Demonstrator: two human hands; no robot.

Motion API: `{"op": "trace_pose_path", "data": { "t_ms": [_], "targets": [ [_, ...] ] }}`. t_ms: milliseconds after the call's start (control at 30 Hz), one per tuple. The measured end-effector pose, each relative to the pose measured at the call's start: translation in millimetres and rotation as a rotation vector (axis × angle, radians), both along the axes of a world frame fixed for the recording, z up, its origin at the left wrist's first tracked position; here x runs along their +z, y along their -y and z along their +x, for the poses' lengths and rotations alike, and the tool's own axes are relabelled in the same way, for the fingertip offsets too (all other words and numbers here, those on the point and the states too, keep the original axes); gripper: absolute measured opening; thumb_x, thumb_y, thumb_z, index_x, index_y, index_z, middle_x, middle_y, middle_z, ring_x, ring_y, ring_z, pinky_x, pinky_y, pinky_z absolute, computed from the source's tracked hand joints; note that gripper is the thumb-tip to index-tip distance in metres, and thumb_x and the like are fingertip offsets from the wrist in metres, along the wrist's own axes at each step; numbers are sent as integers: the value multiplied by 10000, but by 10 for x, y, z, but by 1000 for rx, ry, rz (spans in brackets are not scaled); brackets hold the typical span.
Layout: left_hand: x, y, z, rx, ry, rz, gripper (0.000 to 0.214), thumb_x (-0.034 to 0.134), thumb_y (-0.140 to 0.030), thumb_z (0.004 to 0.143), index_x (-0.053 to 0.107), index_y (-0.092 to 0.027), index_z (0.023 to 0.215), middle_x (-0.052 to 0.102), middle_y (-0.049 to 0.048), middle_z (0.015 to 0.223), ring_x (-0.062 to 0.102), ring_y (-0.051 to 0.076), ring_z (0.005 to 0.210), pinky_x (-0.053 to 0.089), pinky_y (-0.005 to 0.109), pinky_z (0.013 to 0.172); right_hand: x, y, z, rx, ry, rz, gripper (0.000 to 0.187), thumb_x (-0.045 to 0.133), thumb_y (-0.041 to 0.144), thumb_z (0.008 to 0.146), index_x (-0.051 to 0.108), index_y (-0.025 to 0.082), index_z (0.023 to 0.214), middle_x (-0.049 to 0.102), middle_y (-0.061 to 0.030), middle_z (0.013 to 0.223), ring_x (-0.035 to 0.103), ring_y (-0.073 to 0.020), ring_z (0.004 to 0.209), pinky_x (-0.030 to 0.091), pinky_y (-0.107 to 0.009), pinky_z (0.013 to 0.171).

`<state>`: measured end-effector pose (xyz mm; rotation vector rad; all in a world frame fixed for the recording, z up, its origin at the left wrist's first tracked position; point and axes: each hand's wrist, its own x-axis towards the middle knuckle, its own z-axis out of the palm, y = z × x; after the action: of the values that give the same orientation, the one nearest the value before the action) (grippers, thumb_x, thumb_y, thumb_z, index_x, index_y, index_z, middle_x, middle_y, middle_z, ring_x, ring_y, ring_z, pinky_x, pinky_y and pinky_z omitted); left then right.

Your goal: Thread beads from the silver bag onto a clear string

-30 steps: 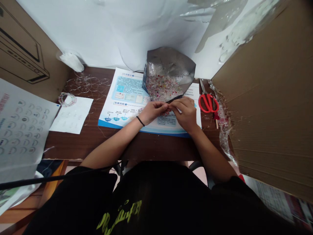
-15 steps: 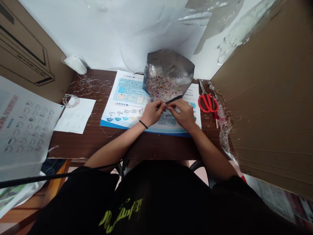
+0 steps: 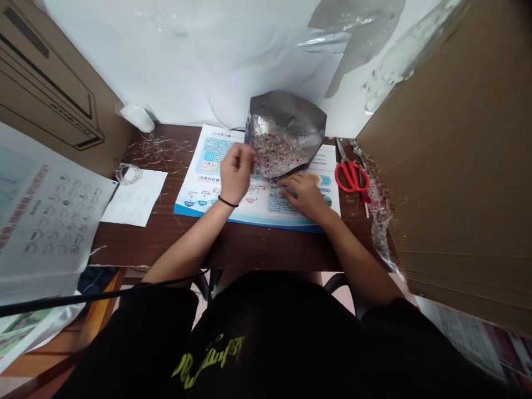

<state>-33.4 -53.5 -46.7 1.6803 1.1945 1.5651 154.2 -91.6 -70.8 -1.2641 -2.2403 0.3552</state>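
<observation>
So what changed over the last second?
The left hand has moved apart from the right hand, up and leftward, and is now beside the foil bag of beads. The right hand stays low over the printed poster. The bag and red scissors haven't moved.

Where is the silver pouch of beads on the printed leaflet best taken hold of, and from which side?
Probably by the bare upper part of the silver pouch, coming from the far side, above. The beads sit low behind its clear front, and the right hand lies by its lower edge, with the left hand raised beside it, so the top looks freest.
</observation>
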Motion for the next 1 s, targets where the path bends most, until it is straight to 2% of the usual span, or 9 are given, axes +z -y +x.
{"op": "trace_pose_path", "data": {
  "t_ms": [133, 233, 300, 400, 533, 633, 733, 867, 1000],
  "targets": [
    [152, 99, 186, -306, -452, 9, 223, 490, -302, 840, 577, -159, 692, 563, -7, 610, 471, 82, 542, 366, 221, 551, 81, 14, 12, -66, -374, -50, 355, 468, 435, 867, 530, 229, 1149, 673, -47, 1011, 610, -189, 937, 467, -361, 836],
    [228, 36, 314, -362, -644, 9, 229, 486, -278, 826, 605, -149, 679, 564, 0, 588, 467, 91, 546, 351, 231, 567, 84, 1, 36, -91, -544, -107, 401, 544, 485, 807, 514, 264, 1140, 688, -7, 934, 651, -171, 867, 501, -340, 794],
    [260, -43, 385, -367, -742, -8, 265, 471, -294, 832, 609, -148, 659, 562, 11, 577, 473, 104, 552, 352, 242, 578, 74, -22, 66, -122, -572, -123, 345, 545, 448, 814, 534, 252, 1099, 690, 11, 824, 660, -158, 783, 510, -330, 758],
    [257, -187, 475, -349, -895, -37, 276, 467, -328, 833, 627, -154, 689, 599, 41, 632, 523, 141, 616, 372, 268, 620, 69, -59, 128, -268, -430, -51, 174, 509, 341, 845, 598, 221, 936, 679, -2, 757, 647, -158, 720, 495, -322, 713],
    [138, -398, 590, -218, -1050, -79, 275, 418, -295, 856, 650, -148, 843, 649, 97, 825, 580, 206, 771, 400, 321, 701, 64, -91, 203, -450, -155, 85, 143, 477, 254, 844, 612, 214, 821, 666, -20, 729, 628, -180, 721, 453, -331, 704],
    [24, -525, 674, -298, -1145, -39, 268, 428, -222, 838, 630, -168, 1006, 641, 106, 986, 581, 224, 875, 406, 324, 719, 42, -109, 236, -471, -144, 94, 160, 458, 260, 850, 611, 219, 833, 660, -14, 721, 619, -169, 704, 439, -306, 682],
    [-45, -608, 749, -382, -1220, -12, 281, 411, -221, 847, 639, -175, 1005, 630, 109, 1027, 578, 226, 891, 407, 313, 700, 22, -121, 249, -463, -162, 99, 174, 452, 278, 854, 615, 219, 844, 653, -10, 713, 613, -159, 695, 436, -294, 685],
    [-63, -693, 783, -363, -1257, -55, 297, 401, -229, 857, 672, -128, 923, 647, 132, 972, 583, 218, 850, 406, 312, 711, 18, -131, 257, -431, -150, 107, 190, 451, 282, 858, 629, 216, 864, 668, -14, 748, 619, -161, 714, 442, -295, 700],
    [-60, -758, 688, -341, -1164, -31, 290, 442, -283, 862, 690, -158, 948, 675, 105, 965, 588, 201, 875, 404, 306, 770, 4, -148, 272, -402, -125, 106, 196, 482, 288, 851, 660, 212, 878, 699, -27, 808, 639, -173, 753, 459, -311, 727]
  ]
}}
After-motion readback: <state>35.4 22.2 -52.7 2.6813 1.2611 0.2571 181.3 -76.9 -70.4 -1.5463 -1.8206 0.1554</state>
